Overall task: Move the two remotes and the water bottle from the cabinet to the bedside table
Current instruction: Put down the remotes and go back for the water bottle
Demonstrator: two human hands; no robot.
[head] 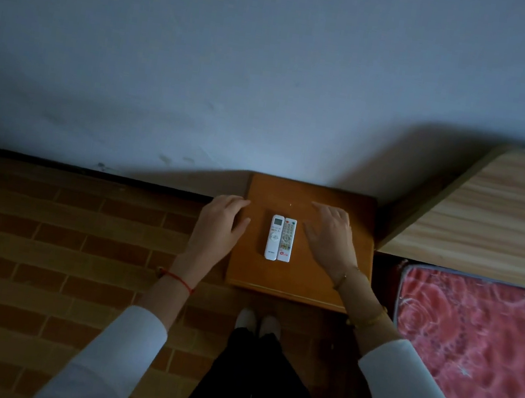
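Two white remotes (280, 238) lie side by side, touching, on the bedside surface (296, 282), between the empty, loosely spread left hand (220, 226) and right hand (330, 239)

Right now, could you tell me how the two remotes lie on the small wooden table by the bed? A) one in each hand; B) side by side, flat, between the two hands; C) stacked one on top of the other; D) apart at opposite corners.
B: the two remotes lie flat and side by side on the bedside table, between the left hand and the right hand, neither of which grips them.
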